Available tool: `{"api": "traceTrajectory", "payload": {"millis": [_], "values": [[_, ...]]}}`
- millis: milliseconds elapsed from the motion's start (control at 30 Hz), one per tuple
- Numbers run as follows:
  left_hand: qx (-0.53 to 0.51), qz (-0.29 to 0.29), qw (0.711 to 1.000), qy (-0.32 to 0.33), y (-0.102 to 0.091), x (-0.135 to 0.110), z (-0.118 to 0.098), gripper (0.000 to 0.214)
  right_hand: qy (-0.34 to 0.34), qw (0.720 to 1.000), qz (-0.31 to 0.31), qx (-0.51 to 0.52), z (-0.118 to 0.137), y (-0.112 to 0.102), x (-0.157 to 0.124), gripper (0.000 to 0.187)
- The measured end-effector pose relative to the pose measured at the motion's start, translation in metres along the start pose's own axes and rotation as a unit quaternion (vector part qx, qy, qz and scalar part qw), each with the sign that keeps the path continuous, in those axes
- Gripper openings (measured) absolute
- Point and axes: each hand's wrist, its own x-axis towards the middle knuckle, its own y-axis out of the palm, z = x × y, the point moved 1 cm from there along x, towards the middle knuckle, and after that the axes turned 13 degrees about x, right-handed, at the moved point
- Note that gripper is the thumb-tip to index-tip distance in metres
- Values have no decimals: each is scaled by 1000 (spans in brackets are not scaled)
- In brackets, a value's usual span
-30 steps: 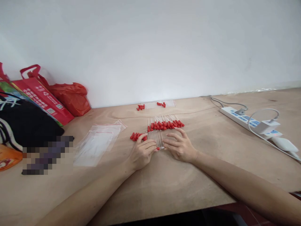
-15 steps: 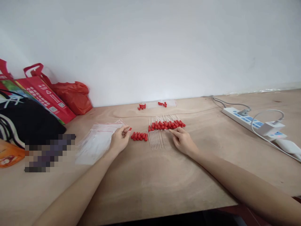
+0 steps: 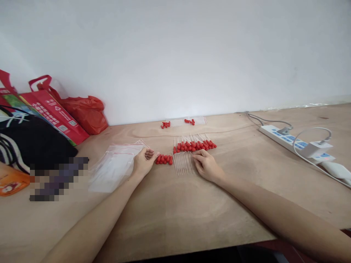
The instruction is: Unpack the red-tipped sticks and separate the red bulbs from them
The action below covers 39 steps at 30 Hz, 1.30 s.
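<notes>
Your left hand (image 3: 144, 161) is at the left end of a short row of loose red caps (image 3: 164, 159), its fingers curled in and its thumb and forefinger reaching the outermost cap. Whether they pinch a cap, you cannot tell from this view. Your right hand (image 3: 207, 166) is at the upper right corner of the clear tubes (image 3: 183, 164), thumb and forefinger drawn close together at the tube ends — what lies between them is too small to make out.

The clear tubes lie side by side between your hands, pointing toward you, just right of the loose caps. Right behind them is a wide row of capped tubes (image 3: 194, 146), red ends nearest you and thin clear stems pointing at the wall (image 3: 192, 54). Farther back, near the wall, a clear bag (image 3: 201, 120) lies flat with small red clusters (image 3: 165, 125) around it.

Beside your left forearm you have a stack of zip bags (image 3: 111, 173) on the table (image 3: 175, 215). Shopping bags (image 3: 52, 115) lean at far left — and a power strip (image 3: 282, 138) with a white charger (image 3: 315, 148) stands well off to your right.
</notes>
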Motion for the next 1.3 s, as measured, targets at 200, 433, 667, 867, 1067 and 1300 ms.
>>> {"api": "traceTrajectory", "payload": {"millis": [200,433,667,867,1067,1300], "values": [[50,-6,999,17,1,1,3,29,15,1000,19,13,5,-1,0,15],[76,-53,993,76,0,3,8,25,12,1000,11,12,8,-3,0,19],[180,-12,958,225,6,6,-36,17,18,1000,-4,-24,2,-11,1,18],[239,69,948,198,44,27,-80,22,23,999,-30,-30,-8,-22,-3,15],[209,42,966,147,62,30,-79,20,30,998,-59,-20,-14,-28,-4,15],[151,-96,956,231,22,10,-76,14,10,996,-85,-39,-7,-28,-2,30]]}}
